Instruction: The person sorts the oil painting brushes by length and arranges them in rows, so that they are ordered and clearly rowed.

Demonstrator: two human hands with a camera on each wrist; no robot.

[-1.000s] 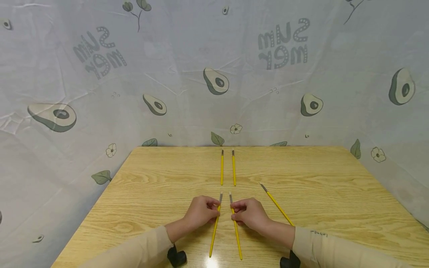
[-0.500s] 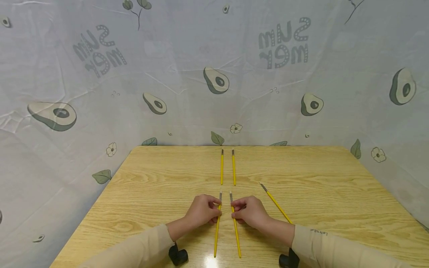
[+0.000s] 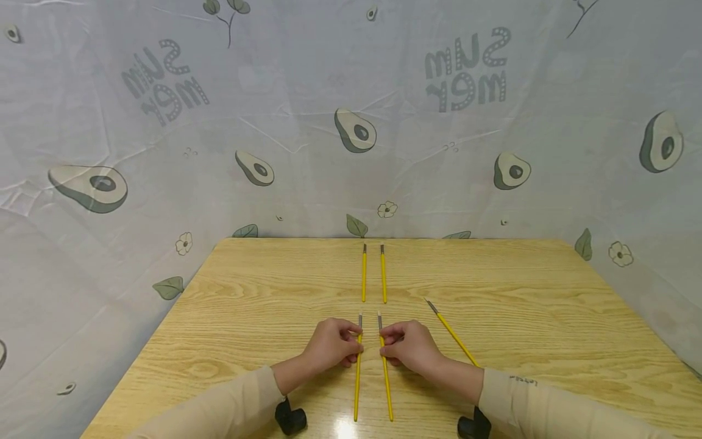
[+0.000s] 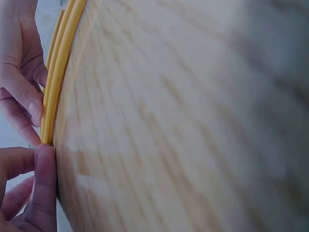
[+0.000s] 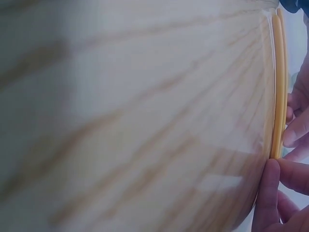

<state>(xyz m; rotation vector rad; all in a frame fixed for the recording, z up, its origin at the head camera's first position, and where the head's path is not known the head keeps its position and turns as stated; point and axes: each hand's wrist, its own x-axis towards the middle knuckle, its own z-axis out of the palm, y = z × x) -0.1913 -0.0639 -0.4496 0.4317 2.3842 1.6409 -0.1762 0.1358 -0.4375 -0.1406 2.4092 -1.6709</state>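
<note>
In the head view my left hand pinches a slim yellow paintbrush just below its grey ferrule, between thumb and fingers. My right hand pinches a matching yellow brush in the same spot. Both brushes lie almost parallel, bristle ends pointing away from me, with a narrow gap between them. From the left wrist, the thumb and fingers of the left hand meet at the yellow handle. In the right wrist view the right hand holds its handle low against the wood.
Two more yellow brushes, a left one and a right one, lie side by side farther back. Another brush lies slanted on the right, partly under the right forearm. A patterned cloth hangs behind the wooden table.
The lower end of the left brush has swung to the right, making it nearly straight. The right brush has turned slightly straighter too. The other brushes stay where they were.
</note>
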